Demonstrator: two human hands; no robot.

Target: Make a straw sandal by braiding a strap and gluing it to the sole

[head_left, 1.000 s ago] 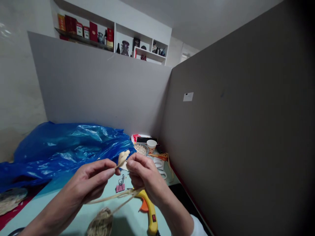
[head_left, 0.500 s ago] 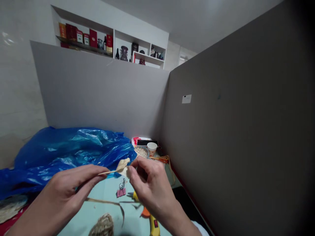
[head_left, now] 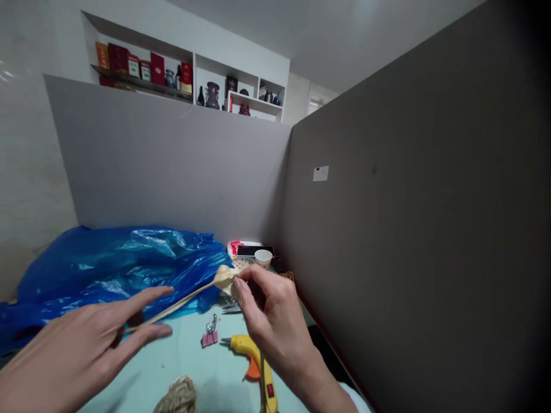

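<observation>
My right hand [head_left: 273, 312] pinches a pale cream, petal-like piece [head_left: 224, 276] between thumb and forefinger, in front of the blue plastic. A thin tan strip [head_left: 185, 299] runs from that piece down and left to my left hand [head_left: 103, 338]. The left thumb and forefinger are spread apart, and the strip passes between them toward the palm; whether the other fingers grip its end is hidden. Below my right hand lies a yellow glue gun [head_left: 245, 344] with an orange trigger. A pink binder clip [head_left: 210, 338] sits to its left on the light green table [head_left: 172, 358].
Blue plastic sheeting [head_left: 129, 258] is heaped at the back left. A paper cup [head_left: 263, 258] and a dark phone-like slab [head_left: 245, 251] stand near the corner. A twisted fibre bundle [head_left: 178, 396] lies in front. Grey partitions [head_left: 181, 166] rise behind and to the right.
My left hand has moved down and left, its thumb and forefinger opening around the strip, of which more now shows. The cream piece has shifted slightly up and right with my right hand.
</observation>
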